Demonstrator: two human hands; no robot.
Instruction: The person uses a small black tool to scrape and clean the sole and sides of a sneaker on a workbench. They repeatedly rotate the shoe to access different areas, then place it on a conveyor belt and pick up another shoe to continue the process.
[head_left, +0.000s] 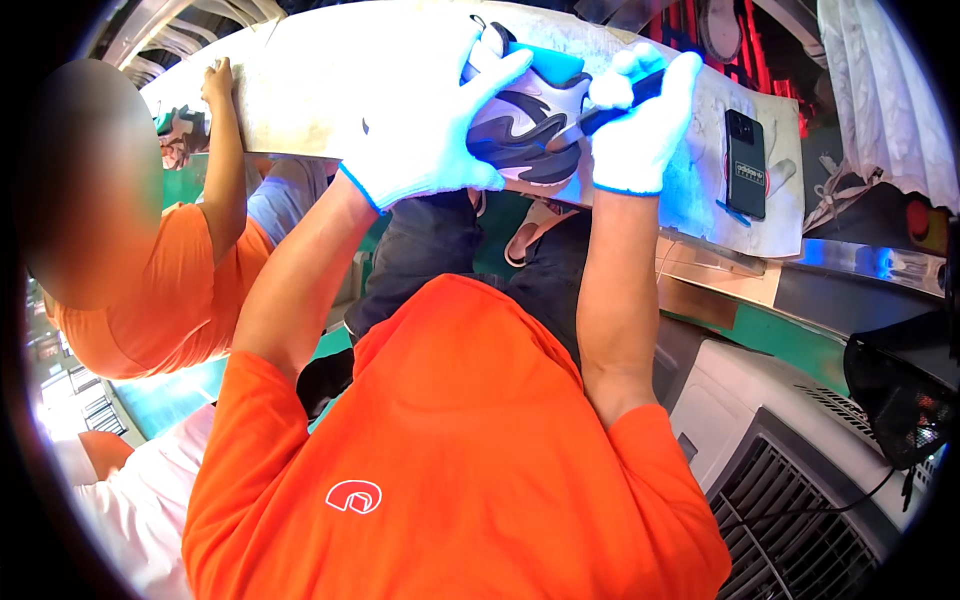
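A sneaker (520, 128) in black, white and grey lies at the near edge of the table, its pale sole turned toward me. Something bright blue (553, 66) shows at its upper side. My left hand (425, 135), in a white knitted glove with a blue cuff, grips the shoe from the left with thumb and fingers spread along it. My right hand (640, 125), gloved the same way, is closed around a slim tool with a dark handle (603, 118). The tool's narrow tip meets the shoe's side just above the sole; its exact kind is unclear.
A dark phone (745, 165) lies on the pale table covering (290, 75) at right. Another person in an orange shirt (150, 300) sits at left, one hand on the table near another shoe (182, 135). A grey machine with a grille (790, 510) stands lower right; white cloth (890, 100) hangs far right.
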